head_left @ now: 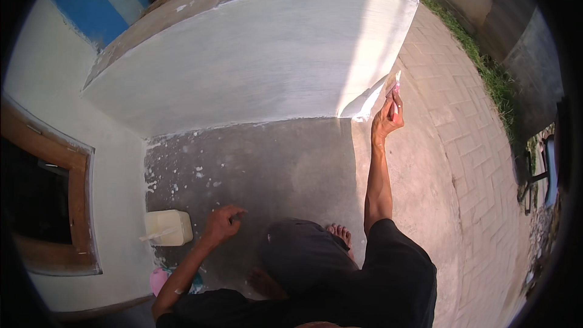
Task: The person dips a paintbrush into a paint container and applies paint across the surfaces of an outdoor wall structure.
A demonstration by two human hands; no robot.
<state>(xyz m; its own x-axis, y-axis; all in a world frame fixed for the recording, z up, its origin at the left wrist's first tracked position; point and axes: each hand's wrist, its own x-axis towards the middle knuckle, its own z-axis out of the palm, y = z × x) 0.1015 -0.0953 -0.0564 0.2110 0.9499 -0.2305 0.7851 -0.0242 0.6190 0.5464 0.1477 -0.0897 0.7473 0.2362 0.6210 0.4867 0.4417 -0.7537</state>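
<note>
Out to the right, my right hand (pixel 387 121) grips a paintbrush (pixel 396 109) with a reddish handle, its whitish bristles pointing up and away from me. The brush is beside the right end of a low wall (pixel 255 61) coated in white paint. Sunlight falls on that end, and the rest of the wall lies in shade. My left hand (pixel 222 225) hangs over the grey floor, fingers loosely bent and apart, with nothing in it. Left of it stands a cream plastic container (pixel 176 228) with a pale, paint-smeared stick-like thing (pixel 159 235) across it.
White paint drops spot the concrete floor (pixel 255 176) by the wall's foot. A wood-framed opening (pixel 79 200) is in the house wall at left. A pink object (pixel 159 279) lies near my left forearm. Paving (pixel 467 121) and a grass strip (pixel 486 73) run along the right.
</note>
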